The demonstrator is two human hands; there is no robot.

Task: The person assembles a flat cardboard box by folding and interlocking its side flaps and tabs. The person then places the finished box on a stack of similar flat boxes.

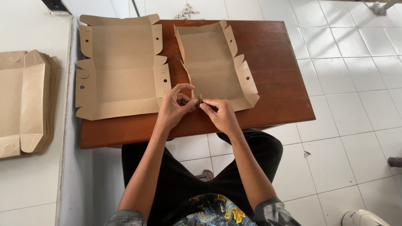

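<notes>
Hands at frame centre, left hand and right hand both pinched a corner flap of matte kraft cardboard tray, flat twin blank upper left, glossy wooden table.

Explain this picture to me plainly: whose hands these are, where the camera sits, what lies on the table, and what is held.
There is one picture, from a camera worn on a seated person's head, looking down at their own bare hands. No machine is involved. On the brown table lie two brown cardboard box blanks: a left blank, lying flat and untouched, and a right blank, partly folded up. The left hand and right hand meet at the right blank's near left corner, pinching a small flap there. A stack of blanks sits on a white surface to the left.
</notes>
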